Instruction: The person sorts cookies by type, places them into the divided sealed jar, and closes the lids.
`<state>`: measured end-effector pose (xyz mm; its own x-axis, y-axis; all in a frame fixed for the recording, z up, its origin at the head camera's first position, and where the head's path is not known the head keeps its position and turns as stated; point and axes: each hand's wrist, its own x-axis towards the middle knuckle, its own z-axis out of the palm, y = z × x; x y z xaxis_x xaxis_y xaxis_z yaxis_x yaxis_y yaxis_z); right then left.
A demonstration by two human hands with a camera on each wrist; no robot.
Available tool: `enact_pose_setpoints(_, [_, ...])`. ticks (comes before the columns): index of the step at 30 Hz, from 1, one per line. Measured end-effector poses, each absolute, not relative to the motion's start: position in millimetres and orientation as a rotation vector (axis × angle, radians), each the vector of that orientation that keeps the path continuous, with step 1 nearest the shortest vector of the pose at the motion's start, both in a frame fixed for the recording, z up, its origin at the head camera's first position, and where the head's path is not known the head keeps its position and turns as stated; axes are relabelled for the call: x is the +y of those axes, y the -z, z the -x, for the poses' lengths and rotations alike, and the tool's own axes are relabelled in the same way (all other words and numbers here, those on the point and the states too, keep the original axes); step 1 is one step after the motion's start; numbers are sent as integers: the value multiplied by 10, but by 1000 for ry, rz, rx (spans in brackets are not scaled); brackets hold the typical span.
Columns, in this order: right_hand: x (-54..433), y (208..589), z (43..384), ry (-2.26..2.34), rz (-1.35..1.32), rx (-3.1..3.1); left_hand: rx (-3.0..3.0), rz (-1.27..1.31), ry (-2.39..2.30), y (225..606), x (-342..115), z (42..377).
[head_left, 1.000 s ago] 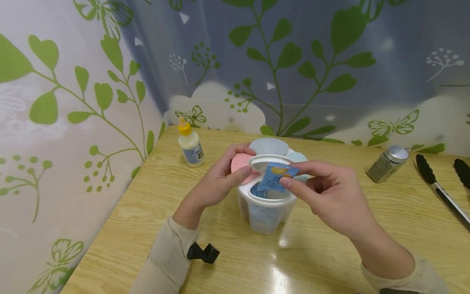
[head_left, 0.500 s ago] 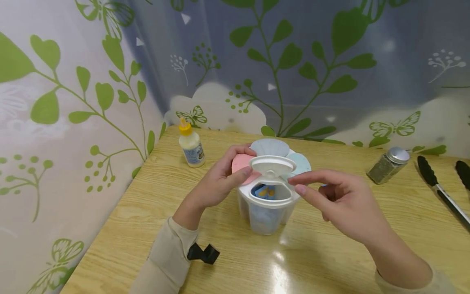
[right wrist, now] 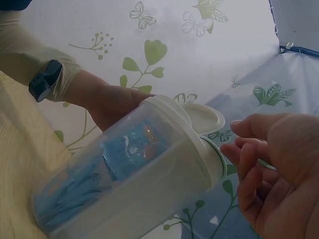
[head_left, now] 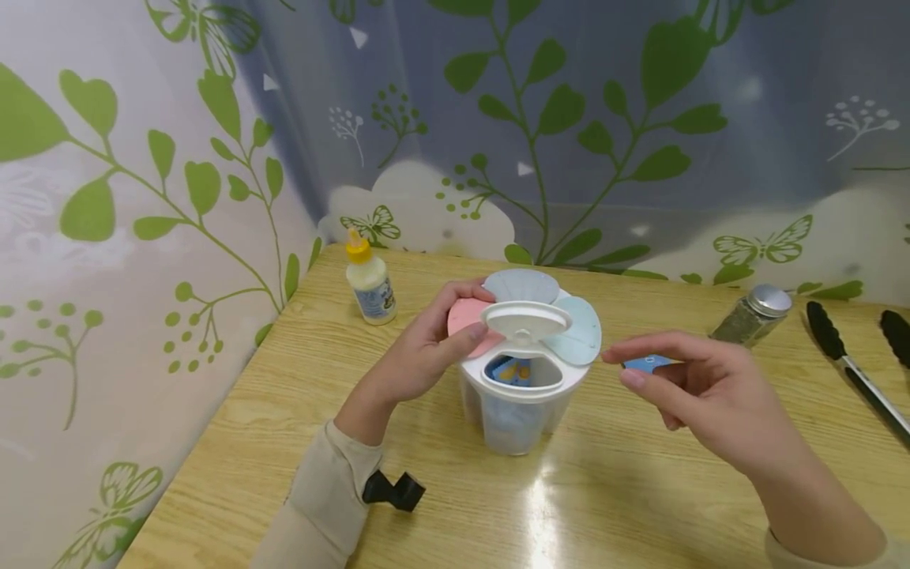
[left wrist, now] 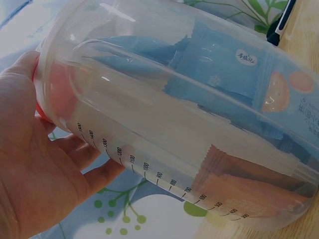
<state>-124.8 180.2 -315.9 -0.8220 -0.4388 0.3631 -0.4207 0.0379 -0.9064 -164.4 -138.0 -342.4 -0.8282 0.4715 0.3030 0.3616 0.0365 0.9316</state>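
A clear plastic storage canister (head_left: pixel 515 427) with petal-shaped lids stands on the table. Its front white lid (head_left: pixel 529 320) is flipped up, and a blue packet (head_left: pixel 508 371) shows inside that compartment. My left hand (head_left: pixel 426 348) grips the canister's upper left side, thumb over the pink lid (head_left: pixel 465 316). In the left wrist view, blue packets (left wrist: pixel 219 64) and an orange packet (left wrist: pixel 244 191) lie in separate compartments. To the right of the canister my right hand (head_left: pixel 711 395) hovers with fingers loosely bent and nothing between them. Behind its fingers another blue packet (head_left: pixel 648 363) shows, partly hidden.
A small bottle with a yellow cap (head_left: pixel 371 288) stands at the back left. On the right a glass jar of dried herbs (head_left: pixel 746 320) lies tilted, beside black-tipped tongs (head_left: pixel 849 359). Patterned curtains (head_left: pixel 604 134) border the table's back and left.
The right hand has released a blue packet into the front compartment and withdrawn to the right. The left hand keeps its hold on the canister.
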Motion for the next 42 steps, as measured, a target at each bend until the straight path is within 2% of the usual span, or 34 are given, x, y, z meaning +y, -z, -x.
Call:
enact_pose_setpoints(14, [2082, 3506, 1352, 1931, 609, 2302, 2200, -891, -1914, 3438, -1354, 1668])
enact_pose_setpoints(23, [2207, 3615, 1477, 1893, 561, 2293, 2176, -899, -1921, 3441, -1353, 1689])
enact_pose_setpoints(31, [2292, 3694, 1579, 1681, 444, 2525, 2174, -920, -1930, 3423, -1356, 1683])
enact_pose_setpoints(42, [2466, 3973, 1754, 1619, 411, 2560, 2165, -914, -1937, 3424, -1373, 1665])
